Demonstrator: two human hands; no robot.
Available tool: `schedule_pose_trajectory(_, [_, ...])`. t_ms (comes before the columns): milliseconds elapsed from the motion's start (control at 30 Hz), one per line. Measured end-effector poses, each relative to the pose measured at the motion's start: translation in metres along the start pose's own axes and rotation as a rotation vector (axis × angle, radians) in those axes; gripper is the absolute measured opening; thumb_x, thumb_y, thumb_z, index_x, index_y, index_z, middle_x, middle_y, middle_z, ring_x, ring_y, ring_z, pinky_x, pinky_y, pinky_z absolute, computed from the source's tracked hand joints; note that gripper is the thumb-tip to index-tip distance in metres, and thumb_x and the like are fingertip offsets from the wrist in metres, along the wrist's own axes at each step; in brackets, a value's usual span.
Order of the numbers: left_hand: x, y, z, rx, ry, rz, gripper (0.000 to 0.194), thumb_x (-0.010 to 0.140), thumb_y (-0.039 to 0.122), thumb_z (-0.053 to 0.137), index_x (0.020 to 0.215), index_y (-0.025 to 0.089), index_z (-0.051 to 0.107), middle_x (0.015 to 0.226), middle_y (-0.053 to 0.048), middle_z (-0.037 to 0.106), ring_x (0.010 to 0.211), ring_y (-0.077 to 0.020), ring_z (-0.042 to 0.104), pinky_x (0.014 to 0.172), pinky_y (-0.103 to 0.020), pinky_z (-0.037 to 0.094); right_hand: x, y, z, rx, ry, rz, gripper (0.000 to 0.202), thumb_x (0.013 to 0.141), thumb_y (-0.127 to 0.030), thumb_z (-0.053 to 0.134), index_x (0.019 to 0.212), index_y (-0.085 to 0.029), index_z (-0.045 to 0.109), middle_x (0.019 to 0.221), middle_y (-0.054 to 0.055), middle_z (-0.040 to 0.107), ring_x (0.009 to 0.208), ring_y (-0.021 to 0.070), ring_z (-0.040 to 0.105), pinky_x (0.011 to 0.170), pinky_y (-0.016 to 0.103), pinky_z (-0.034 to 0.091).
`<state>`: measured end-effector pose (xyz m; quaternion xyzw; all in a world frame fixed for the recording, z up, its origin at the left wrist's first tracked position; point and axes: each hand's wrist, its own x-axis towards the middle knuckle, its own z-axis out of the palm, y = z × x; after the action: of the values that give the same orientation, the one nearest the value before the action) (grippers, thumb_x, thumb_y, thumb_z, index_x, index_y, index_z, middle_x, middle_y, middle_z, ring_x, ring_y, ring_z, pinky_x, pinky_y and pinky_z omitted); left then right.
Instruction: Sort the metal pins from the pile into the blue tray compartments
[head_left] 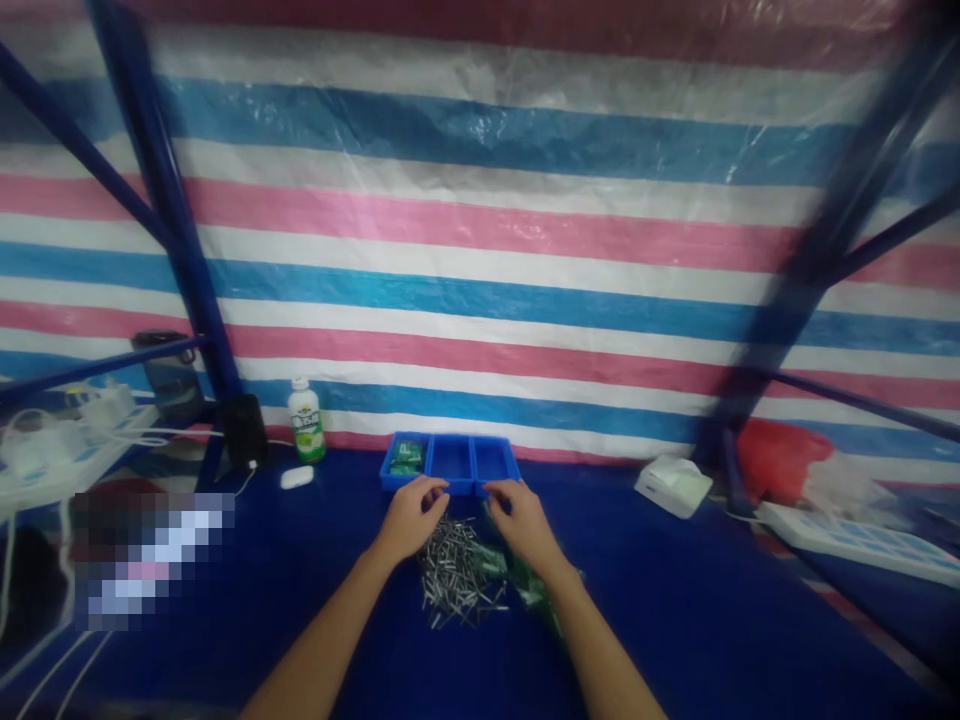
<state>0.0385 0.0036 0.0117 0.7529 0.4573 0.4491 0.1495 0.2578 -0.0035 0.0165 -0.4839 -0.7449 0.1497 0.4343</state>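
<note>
— And the left hand point(409, 517)?
— Curls loosely near the front edge of the blue plastic three-compartment tray point(452, 460); cannot tell if gripping anything.
— And the right hand point(525, 517)?
— Curls likewise near the tray's front right corner; cannot tell either.
— And the heap of thin silver metal pins point(452, 577)?
— Lies on the blue table point(675, 600), beside crumpled green plastic point(531, 590).
</note>
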Motion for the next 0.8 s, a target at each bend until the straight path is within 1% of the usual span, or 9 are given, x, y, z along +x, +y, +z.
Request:
schedule_pose_trajectory(67, [0.0, 0.004, -0.001, -0.062, -0.028, -0.013, 0.03, 0.085, 0.032, 0.061, 0.112, 0.022, 0.067, 0.095, -0.004, 0.068, 0.076, -0.0158, 0.059, 0.071, -0.028, 0.047, 0.001, -0.005, 0.001, 0.19, 0.084, 0.006, 0.022, 0.088, -0.029, 0.054, 0.099, -0.021, 0.07, 0.098, 0.007, 0.072, 0.091, 0.0219, 0.065, 0.093, 0.039, 0.045])
schedule_pose_trajectory(167, [-0.001, 0.006, 0.002, -0.132, -0.096, -0.046, 0.04, 0.08, 0.036, 0.067, 0.118, 0.022, 0.066, 0.103, -0.006, 0.069, 0.08, -0.0176, 0.06, 0.07, -0.027, 0.047, 0.002, -0.01, 0.007, 0.456, 0.112, 0.095, 0.027, 0.085, -0.041, 0.062, 0.096, -0.018, 0.071, 0.093, 0.009, 0.073, 0.087, 0.0243, 0.066, 0.08, 0.036, 0.051])
schedule_pose_trajectory(300, [0.0, 0.003, 0.009, -0.236, -0.177, -0.093, 0.027, 0.082, 0.039, 0.065, 0.096, 0.017, 0.073, 0.084, -0.004, 0.07, 0.073, -0.0168, 0.059, 0.067, -0.026, 0.044, 0.004, -0.009, 0.018, 0.656, 0.083, 0.2, 0.038, 0.074, -0.047, 0.074, 0.097, -0.017, 0.069, 0.088, 0.009, 0.073, 0.079, 0.0237, 0.067, 0.072, 0.034, 0.052])
schedule_pose_trajectory(400, [0.001, 0.003, 0.01, -0.336, -0.192, -0.136, 0.028, 0.085, 0.04, 0.06, 0.078, 0.014, 0.07, 0.074, -0.002, 0.067, 0.068, -0.0154, 0.057, 0.064, -0.025, 0.042, 0.005, -0.009, 0.02, 0.731, 0.095, 0.235, 0.044, 0.07, -0.047, 0.077, 0.101, -0.018, 0.068, 0.088, 0.007, 0.072, 0.079, 0.0218, 0.066, 0.074, 0.033, 0.051])
schedule_pose_trajectory(467, [0.002, 0.003, 0.009, -0.392, -0.163, -0.162, 0.028, 0.085, 0.04, 0.06, 0.076, 0.014, 0.067, 0.071, -0.001, 0.064, 0.067, -0.0146, 0.056, 0.064, -0.024, 0.041, 0.004, -0.011, 0.02, 0.776, 0.038, 0.254, 0.047, 0.068, -0.047, 0.078, 0.104, -0.018, 0.068, 0.089, 0.007, 0.072, 0.079, 0.0207, 0.065, 0.075, 0.033, 0.051])
schedule_pose_trajectory(533, [0.003, 0.003, 0.008, -0.435, -0.139, -0.176, 0.028, 0.085, 0.04, 0.06, 0.076, 0.014, 0.066, 0.071, -0.001, 0.063, 0.067, -0.0145, 0.056, 0.065, -0.024, 0.041, 0.003, -0.013, 0.02, 0.773, -0.07, 0.26, 0.044, 0.067, -0.046, 0.079, 0.099, -0.018, 0.07, 0.086, 0.006, 0.072, 0.076, 0.0199, 0.064, 0.073, 0.032, 0.05])
schedule_pose_trajectory(600, [0.004, 0.002, 0.006, -0.463, -0.136, -0.182, 0.027, 0.085, 0.039, 0.061, 0.078, 0.014, 0.066, 0.072, -0.001, 0.064, 0.069, -0.0149, 0.057, 0.066, -0.025, 0.042, 0.001, -0.015, 0.02, 0.701, -0.16, 0.241, 0.034, 0.07, -0.046, 0.077, 0.086, -0.016, 0.072, 0.075, 0.004, 0.07, 0.07, 0.0185, 0.062, 0.069, 0.03, 0.048])
schedule_pose_trajectory(667, [0.005, 0.001, 0.006, -0.485, -0.159, -0.184, 0.025, 0.084, 0.038, 0.062, 0.081, 0.014, 0.067, 0.076, -0.002, 0.066, 0.073, -0.0161, 0.059, 0.07, -0.026, 0.043, 0.0, -0.014, 0.021, 0.642, -0.182, 0.222, 0.031, 0.074, -0.046, 0.073, 0.077, -0.016, 0.071, 0.066, 0.002, 0.067, 0.065, 0.0169, 0.059, 0.065, 0.029, 0.046])
schedule_pose_trajectory(800, [0.004, -0.002, 0.009, -0.529, -0.242, -0.187, 0.026, 0.083, 0.037, 0.065, 0.093, 0.014, 0.07, 0.087, -0.005, 0.07, 0.081, -0.0183, 0.062, 0.076, -0.028, 0.046, 0.001, -0.013, 0.021, 0.673, -0.158, 0.234, 0.031, 0.076, -0.046, 0.072, 0.081, -0.016, 0.071, 0.067, 0.001, 0.065, 0.065, 0.0163, 0.058, 0.065, 0.028, 0.046])
